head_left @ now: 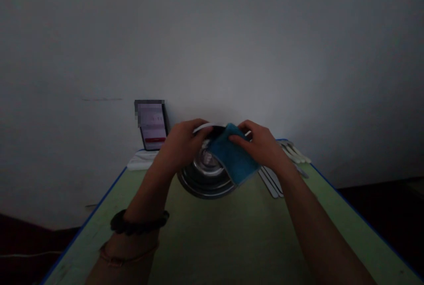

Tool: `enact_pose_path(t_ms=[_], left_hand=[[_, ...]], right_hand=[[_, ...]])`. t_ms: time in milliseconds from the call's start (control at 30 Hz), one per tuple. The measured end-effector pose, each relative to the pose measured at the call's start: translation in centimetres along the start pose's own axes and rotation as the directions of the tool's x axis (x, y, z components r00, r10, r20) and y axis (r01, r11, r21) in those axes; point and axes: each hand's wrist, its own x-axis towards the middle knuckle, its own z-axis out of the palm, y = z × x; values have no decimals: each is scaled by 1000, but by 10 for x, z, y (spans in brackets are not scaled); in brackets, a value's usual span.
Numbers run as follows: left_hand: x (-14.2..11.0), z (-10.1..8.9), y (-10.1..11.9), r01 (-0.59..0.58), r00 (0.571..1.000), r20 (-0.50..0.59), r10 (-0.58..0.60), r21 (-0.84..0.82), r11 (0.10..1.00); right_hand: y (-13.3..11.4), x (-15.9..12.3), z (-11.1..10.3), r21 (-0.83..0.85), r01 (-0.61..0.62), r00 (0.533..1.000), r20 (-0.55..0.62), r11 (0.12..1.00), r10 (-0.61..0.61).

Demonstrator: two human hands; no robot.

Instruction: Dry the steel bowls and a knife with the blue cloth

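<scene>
Two bracelets, a black beaded one (139, 224) and a thin reddish cord (127, 260), circle the left forearm above the near part of a pale green table (218, 241) edged in blue. Beyond its right side the room falls into deep shadow; low on the left lies something dark red (23, 241). Toward the table's far end sits a shiny metal bowl (206, 195), ringed inside; whether several are nested, I cannot tell. The left hand (187, 140) grips its far rim, thumb and fingers closed. The right hand (260, 141) pinches a blue cloth (236, 159) that hangs across the bowl's right side, hiding part of it. Flat pale strips (270, 183) lie partly behind the right forearm; farther right rests light-handled cutlery (298, 156). At the far left, a tablet (153, 126) leans against the plain grey wall (232, 46), just behind a white item (141, 161).
</scene>
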Motion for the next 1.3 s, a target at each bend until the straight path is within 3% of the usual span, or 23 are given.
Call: enact_pose_path(t_ms=[67, 133, 233, 300, 400, 467, 533, 667, 767, 900, 1067, 1167, 1300], left_hand=[[0, 0, -2, 64, 984, -164, -69, -30, 997], [-1, 0, -3, 103, 933, -337, -125, -84, 991], [-1, -1, -5, 84, 856, -491, -160, -173, 981], [-1, -1, -7, 64, 845, -508, -166, -213, 975], [0, 1, -12, 59, 901, -401, -164, -260, 964], [-1, 2, -16, 64, 966, -226, -123, -252, 965], [-3, 2, -17, 64, 997, -34, -71, -173, 983], [-6, 3, -13, 14, 966, 257, -28, 56, 998], [-8, 5, -9, -35, 929, 369, -14, 126, 991], [-8, 5, -7, -67, 919, 393, 11, 130, 989], [-5, 4, -8, -74, 933, 359, 28, 114, 991], [-4, 3, -7, -66, 969, 242, 48, 68, 995], [-4, 1, -5, 22, 999, -29, -22, -1, 1000]], right_hand=[[3, 1, 0, -8, -50, 997, -51, 999, 50], [4, 0, 0, 3, -78, 995, -64, 997, 78], [3, 0, 3, 96, -136, 988, 83, 986, 128], [4, 0, 4, 126, -175, 972, 178, 977, 151], [6, 1, 2, -4, -146, 981, 132, 989, 145], [7, 2, -2, -128, -116, 989, 75, 985, 126], [7, 2, -6, -210, -104, 992, 50, 972, 117], [0, -1, -9, -212, -28, 996, 79, 977, 45], [-7, -2, -8, -175, 80, 988, 143, 981, -55], [-11, -1, -4, -173, 136, 975, 197, 975, -101], [-8, -1, -3, -193, 102, 988, 137, 976, -76], [-4, 0, -2, -218, 44, 994, 103, 975, -22], [1, 2, 0, -248, -72, 996, 31, 966, 83]])
